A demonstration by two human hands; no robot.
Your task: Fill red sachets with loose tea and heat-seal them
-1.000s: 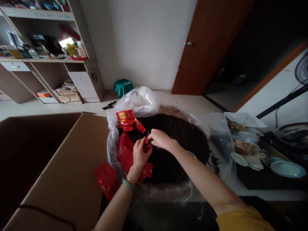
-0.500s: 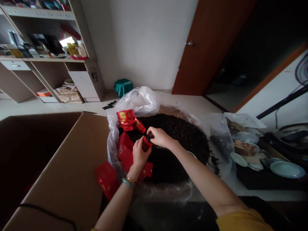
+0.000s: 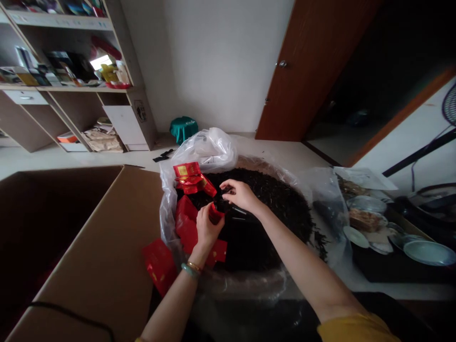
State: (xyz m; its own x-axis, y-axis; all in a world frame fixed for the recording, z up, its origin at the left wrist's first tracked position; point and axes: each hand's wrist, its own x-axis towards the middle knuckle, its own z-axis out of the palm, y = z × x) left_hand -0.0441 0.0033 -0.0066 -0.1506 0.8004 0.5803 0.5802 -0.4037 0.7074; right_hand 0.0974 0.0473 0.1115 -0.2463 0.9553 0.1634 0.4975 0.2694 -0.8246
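Note:
Loose dark tea leaves (image 3: 281, 204) fill a big clear plastic bag (image 3: 167, 190) with its mouth spread wide. My left hand (image 3: 206, 225) grips a small red packet (image 3: 215, 214), its open top facing up. Just above and to the right of it, my right hand (image 3: 240, 194) pinches some dark leaves between thumb and fingers, apart from the packet. Several red and gold packets (image 3: 192, 178) lie in a pile on the leaves at the bag's far left. Larger red pouches (image 3: 185, 221) lie beside my left hand.
A large open cardboard box (image 3: 121, 228) stands on the left, with another red packet (image 3: 160, 266) between it and the bag. Dishes (image 3: 423, 251) and a tub of brownish bits (image 3: 366, 218) sit at the right. Behind are a teal-covered bin (image 3: 183, 129), a shelf desk (image 3: 124, 118) and a wooden door (image 3: 306, 71).
My right hand has lifted away from the red packet's mouth, up and slightly right, with leaves still in its fingers. My left hand has stayed in place with the packet.

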